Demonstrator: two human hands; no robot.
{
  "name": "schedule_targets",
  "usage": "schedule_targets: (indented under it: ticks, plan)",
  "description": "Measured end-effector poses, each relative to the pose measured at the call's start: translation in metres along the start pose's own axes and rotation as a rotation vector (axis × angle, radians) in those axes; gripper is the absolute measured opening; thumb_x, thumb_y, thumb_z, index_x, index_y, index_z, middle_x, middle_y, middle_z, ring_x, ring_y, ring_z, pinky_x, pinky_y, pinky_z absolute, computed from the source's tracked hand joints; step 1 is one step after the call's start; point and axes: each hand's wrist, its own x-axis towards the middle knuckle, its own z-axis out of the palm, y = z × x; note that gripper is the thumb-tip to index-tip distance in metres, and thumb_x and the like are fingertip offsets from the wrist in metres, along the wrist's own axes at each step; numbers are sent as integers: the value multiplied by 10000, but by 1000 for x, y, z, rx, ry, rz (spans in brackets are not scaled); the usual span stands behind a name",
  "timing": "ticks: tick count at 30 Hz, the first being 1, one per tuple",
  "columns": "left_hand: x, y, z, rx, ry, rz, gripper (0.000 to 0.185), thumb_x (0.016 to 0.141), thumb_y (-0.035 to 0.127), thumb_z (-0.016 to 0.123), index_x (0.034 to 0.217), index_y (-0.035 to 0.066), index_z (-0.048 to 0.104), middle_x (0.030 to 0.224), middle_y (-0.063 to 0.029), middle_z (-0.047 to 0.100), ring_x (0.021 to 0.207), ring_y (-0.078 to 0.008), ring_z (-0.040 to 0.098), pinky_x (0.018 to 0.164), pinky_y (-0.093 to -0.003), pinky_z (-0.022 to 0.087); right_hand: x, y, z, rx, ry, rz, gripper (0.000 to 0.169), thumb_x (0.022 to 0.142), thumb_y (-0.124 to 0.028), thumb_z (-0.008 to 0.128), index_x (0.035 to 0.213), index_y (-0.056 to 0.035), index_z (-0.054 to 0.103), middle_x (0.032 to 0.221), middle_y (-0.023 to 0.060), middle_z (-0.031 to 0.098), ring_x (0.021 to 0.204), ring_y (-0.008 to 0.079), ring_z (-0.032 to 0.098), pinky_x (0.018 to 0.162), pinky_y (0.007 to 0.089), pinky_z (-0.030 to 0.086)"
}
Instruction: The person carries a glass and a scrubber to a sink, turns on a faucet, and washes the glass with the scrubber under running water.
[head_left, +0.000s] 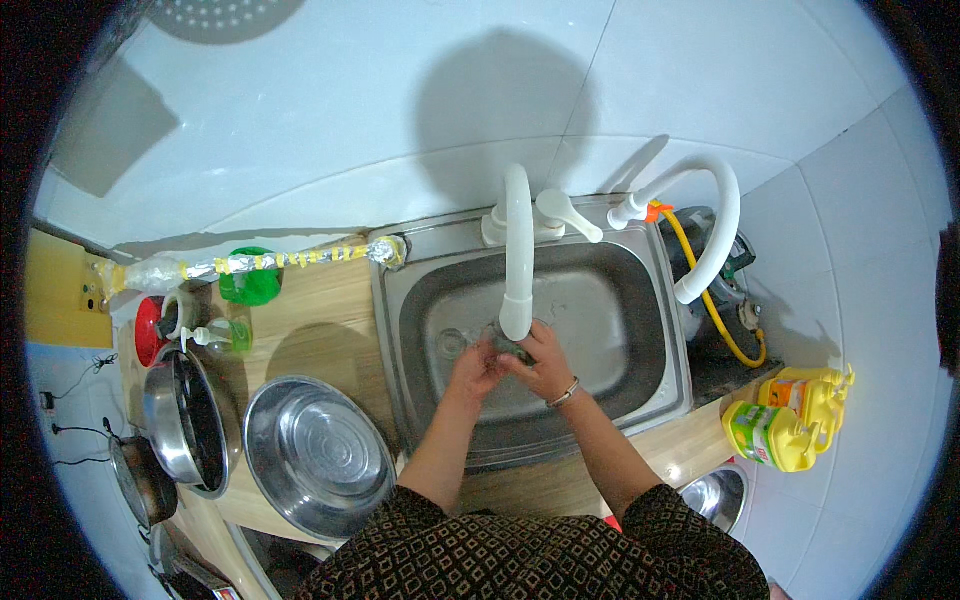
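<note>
Below the end of the white faucet spout (518, 247), my left hand (478, 367) and my right hand (546, 364) meet over the stainless steel sink (600, 319). Between my fingers is a small dark greenish object (513, 348). Spout and fingers cover much of it, so its kind cannot be made out. Both hands close around it from either side. A bracelet circles my right wrist. The drain (450, 343) lies just left of my left hand. Behind the spout stands the white lever handle (568, 214).
On the left counter are a wide steel basin (319, 457), steel bowls (176, 420), a pump bottle (225, 335) and a green container (251, 277). A foil-wrapped pipe (292, 258) crosses behind them. Right are a curved white tube (724, 217), a yellow hose (697, 274) and yellow jugs (772, 435).
</note>
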Motion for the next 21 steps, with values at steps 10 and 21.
schedule_targets:
  ticks: [10,21]
  plan:
    - [-25,10,33,465,-72,-396,338,820,361,415,905,42,484,705,-101,567,540,-148,519,404,-246,392,36,-2,-19,-122,-665,-72,428,584,-449,656,839,-118,564,951,96,527,816,297,519,713,364,424]
    - [22,20,-82,1718,590,774,271,744,260,544,867,18,537,813,-126,563,652,-294,554,619,-369,450,41,57,17,-126,-573,422,641,620,-609,528,905,-36,560,906,198,557,887,314,532,756,386,426]
